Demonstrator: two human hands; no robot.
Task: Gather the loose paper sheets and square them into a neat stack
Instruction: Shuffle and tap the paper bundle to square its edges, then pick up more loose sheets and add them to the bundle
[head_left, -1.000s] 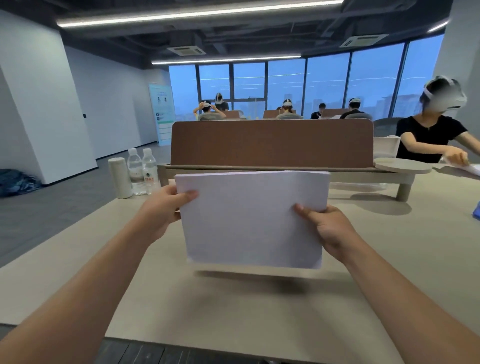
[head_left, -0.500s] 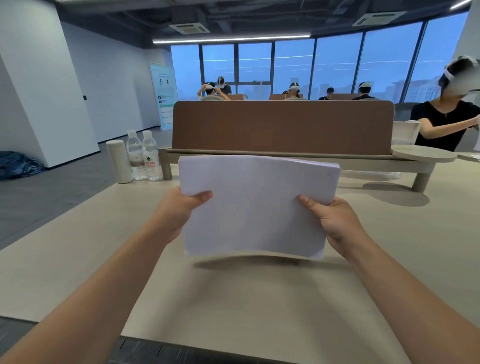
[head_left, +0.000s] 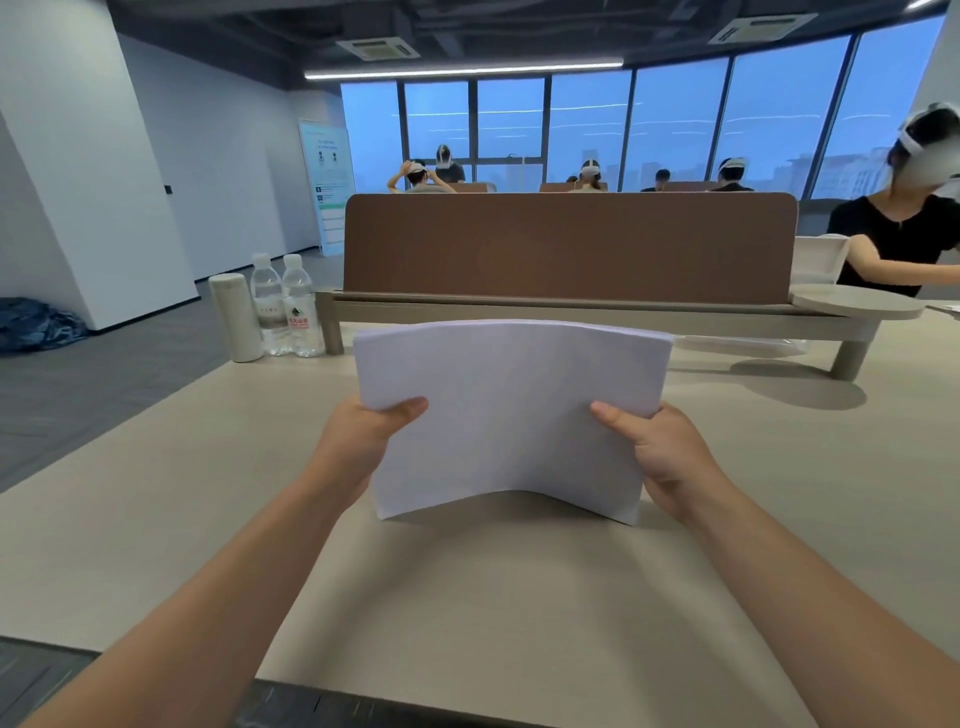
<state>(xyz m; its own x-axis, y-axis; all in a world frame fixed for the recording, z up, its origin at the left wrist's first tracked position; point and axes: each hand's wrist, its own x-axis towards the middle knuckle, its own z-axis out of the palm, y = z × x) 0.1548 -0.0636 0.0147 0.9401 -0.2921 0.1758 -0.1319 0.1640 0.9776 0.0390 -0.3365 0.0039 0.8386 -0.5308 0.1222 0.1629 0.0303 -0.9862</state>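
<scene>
Head view: your left hand (head_left: 363, 436) and right hand (head_left: 660, 452) each keep a clenched grip on a side edge of the paper stack (head_left: 511, 415), held upright with its bottom corners on the worktop (head_left: 156, 519). Ease the inward squeeze so the bowed stack flattens, then tap its bottom edge squarely down.

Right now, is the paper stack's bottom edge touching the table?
Touching at the corners. In the head view the paper stack stands on the table by both lower corners, with its bottom edge arched up clear of the surface in the middle.

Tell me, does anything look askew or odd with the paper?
The white paper stack, held upright by the left hand and right hand, bows in the middle; its bottom edge arches off the beige table. Nothing looks damaged.
</scene>
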